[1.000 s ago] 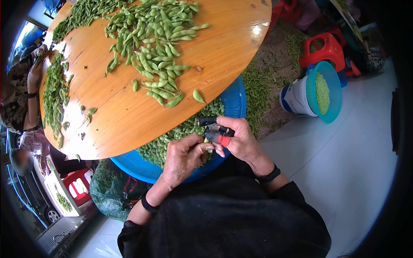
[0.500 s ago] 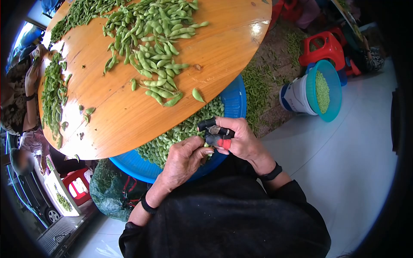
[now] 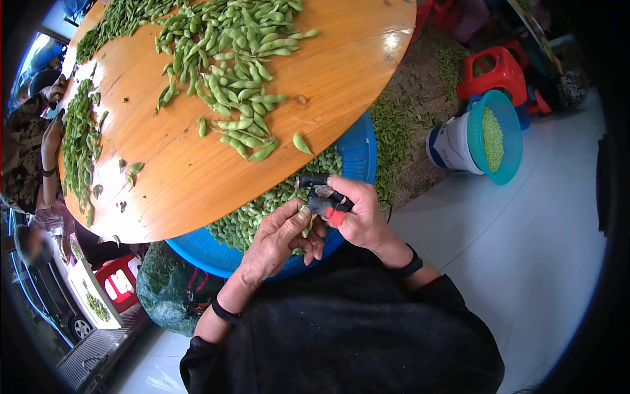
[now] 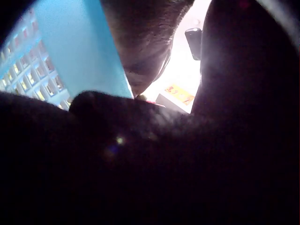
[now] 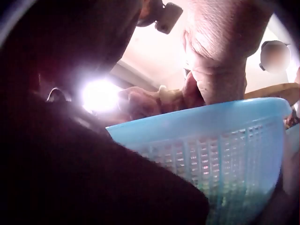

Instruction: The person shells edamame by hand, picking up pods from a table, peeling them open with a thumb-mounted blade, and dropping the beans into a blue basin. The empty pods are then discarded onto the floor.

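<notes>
Over the blue basket [image 3: 216, 257] of green pods, the left hand [image 3: 272, 241] pinches a small green pod [image 3: 307, 226] between thumb and forefinger. Its other fingers curl loosely below. The right hand [image 3: 359, 213], with black and red wrapping on its fingers, meets the left fingertips at the pod; its thumb and fingers are curled at the pod's upper end. In the left wrist view dark cloth covers most of the picture beside the blue basket [image 4: 79, 47]. The right wrist view shows the basket's side [image 5: 201, 122] under the fingers.
A round wooden table [image 3: 177, 190] with heaps of green pods [image 3: 243, 85] stands ahead. At the right are a white bucket [image 3: 453, 148], a teal basin [image 3: 512, 141] of shelled beans and a red stool [image 3: 493, 77]. A green net bag [image 3: 164, 289] lies left; another person's arm [image 3: 49, 148] reaches the table.
Both hands have shifted slightly left. The left thumb has moved up onto the pod, which shows more now, and the left lower fingers have spread. The other person's hands have moved at the table's edge.
</notes>
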Demonstrator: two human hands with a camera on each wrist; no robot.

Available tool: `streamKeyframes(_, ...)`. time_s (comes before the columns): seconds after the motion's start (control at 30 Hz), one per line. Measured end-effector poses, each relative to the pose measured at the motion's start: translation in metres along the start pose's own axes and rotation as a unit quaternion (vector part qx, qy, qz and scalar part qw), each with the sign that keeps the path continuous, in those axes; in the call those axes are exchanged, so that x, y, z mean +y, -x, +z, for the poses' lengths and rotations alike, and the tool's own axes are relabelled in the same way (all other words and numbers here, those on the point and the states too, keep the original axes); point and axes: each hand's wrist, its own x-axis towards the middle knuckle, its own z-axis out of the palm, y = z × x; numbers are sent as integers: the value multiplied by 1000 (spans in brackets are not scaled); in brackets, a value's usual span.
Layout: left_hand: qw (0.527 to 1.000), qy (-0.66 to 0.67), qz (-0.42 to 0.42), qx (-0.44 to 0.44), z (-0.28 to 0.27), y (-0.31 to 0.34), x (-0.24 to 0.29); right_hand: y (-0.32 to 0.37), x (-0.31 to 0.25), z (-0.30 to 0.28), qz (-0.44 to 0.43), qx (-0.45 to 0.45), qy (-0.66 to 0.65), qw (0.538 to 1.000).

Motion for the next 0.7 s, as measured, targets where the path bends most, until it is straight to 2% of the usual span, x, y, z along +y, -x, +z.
streamKeyframes(0.03, 1000, 0, 0, 0, -1, -1, -1, -1, 4, -1, -71, 8, 46, 996)
streamKeyframes(0.07, 999, 36, -3, -2, -2, -2, -2, -2, 2, 0, -71, 9, 46, 996)
streamKeyframes(0.13, 997, 73, -6, -4, -3, -3, 0, -5, -2, 2, -158, 39, 146, 976)
streamKeyframes(0.23, 994, 108, -9, -21, -4, -2, 2, -6, 7, -2, -186, 55, 151, 969)
streamKeyframes(0.37, 1000, 20, 1, 2, -4, -2, 1, -3, 1, -6, -162, 39, 172, 971)
streamKeyframes(0.43, 1000, -5, 5, 9, -5, -2, 0, -3, 0, -5, -151, 48, 119, 980)
streamKeyframes(0.47, 995, -96, 27, 9, -7, -1, -2, -2, -3, -9, -127, 56, 119, 983)
streamKeyframes(0.5, 981, -188, 49, 10, -7, -1, 0, -1, -7, -16, -103, 65, 119, 985)
streamKeyframes(0.53, 954, -298, 35, 19, -3, 3, 9, 1, -10, -18, -67, 94, 44, 992)
streamKeyframes(0.57, 952, -302, 39, 20, -2, 3, 15, 1, -5, -26, -85, 124, 53, 987)
streamKeyframes(0.6, 886, -445, 130, -10, -3, 4, 20, 4, -12, -34, -59, 143, 36, 987)
streamKeyframes(0.63, 790, -573, 216, -38, -3, 4, 25, 9, -19, -41, -32, 160, 19, 986)
streamKeyframes(0.67, 780, -569, 259, -12, 3, 2, 33, 11, -21, -49, -37, 171, 11, 985)
streamKeyframes(0.7, 778, -571, 263, -11, 9, 0, 44, 14, -22, -55, -41, 181, 3, 983)
